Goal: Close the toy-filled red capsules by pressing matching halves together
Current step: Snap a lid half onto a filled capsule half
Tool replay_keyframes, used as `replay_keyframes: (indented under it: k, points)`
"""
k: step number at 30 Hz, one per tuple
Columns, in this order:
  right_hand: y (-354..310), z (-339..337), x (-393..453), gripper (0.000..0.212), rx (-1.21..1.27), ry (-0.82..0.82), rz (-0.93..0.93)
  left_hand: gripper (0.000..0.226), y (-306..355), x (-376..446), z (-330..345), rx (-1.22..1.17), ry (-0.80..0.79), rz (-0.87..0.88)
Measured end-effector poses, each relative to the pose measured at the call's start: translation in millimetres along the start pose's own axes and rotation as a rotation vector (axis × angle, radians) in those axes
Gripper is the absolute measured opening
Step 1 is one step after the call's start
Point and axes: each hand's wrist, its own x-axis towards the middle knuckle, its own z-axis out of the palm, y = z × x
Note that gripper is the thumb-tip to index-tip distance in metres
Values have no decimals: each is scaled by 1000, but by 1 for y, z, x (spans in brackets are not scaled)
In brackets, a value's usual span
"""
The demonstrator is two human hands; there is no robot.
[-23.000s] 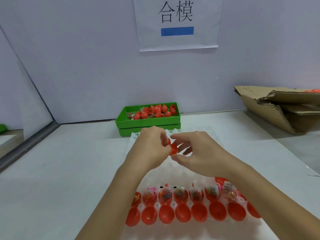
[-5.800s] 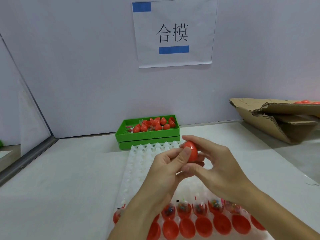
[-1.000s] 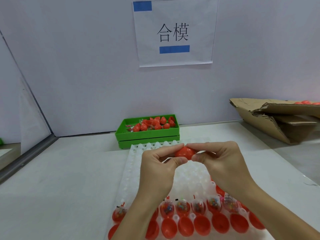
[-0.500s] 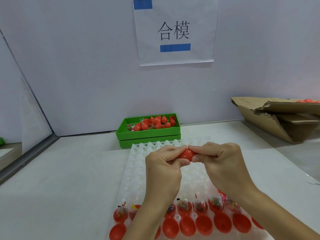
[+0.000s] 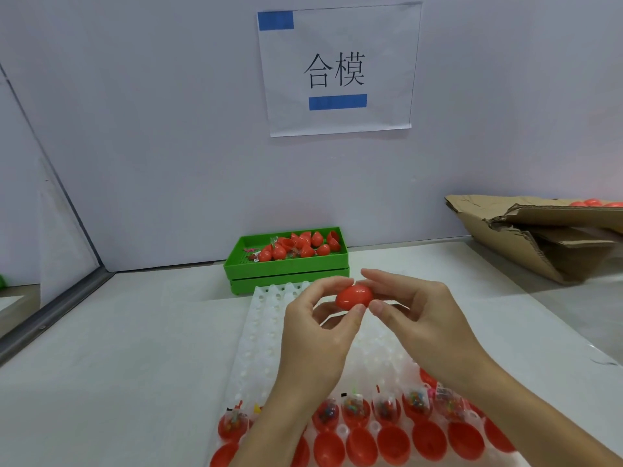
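red capsule [image 5: 354, 297]: closed, lying sideways, above white tray [image 5: 259, 335] | filled open halves [image 5: 386, 411]: near rows

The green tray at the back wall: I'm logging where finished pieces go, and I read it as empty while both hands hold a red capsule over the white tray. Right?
Not quite. The head view shows the green tray holds a pile of red capsule pieces, not empty. The rest stands: left hand and right hand hold the red capsule over the white tray.

wall sign [image 5: 338, 69] | cardboard box [image 5: 539, 237], right | metal rail [image 5: 50, 315], left
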Motion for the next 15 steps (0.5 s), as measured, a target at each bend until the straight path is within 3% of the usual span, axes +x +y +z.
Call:
replay_keyframes:
  k: [4,9,15]
  points:
    - [0,-1,1,30,-22,4,76,32,-1,-3,2,69,15,48]
    - [-2,6,0,18,116,-122,144,43,-2,-6,4,422,1,317]
    - [4,8,-1,15,246,-111,194,43,-4,-7,6,501,-32,343]
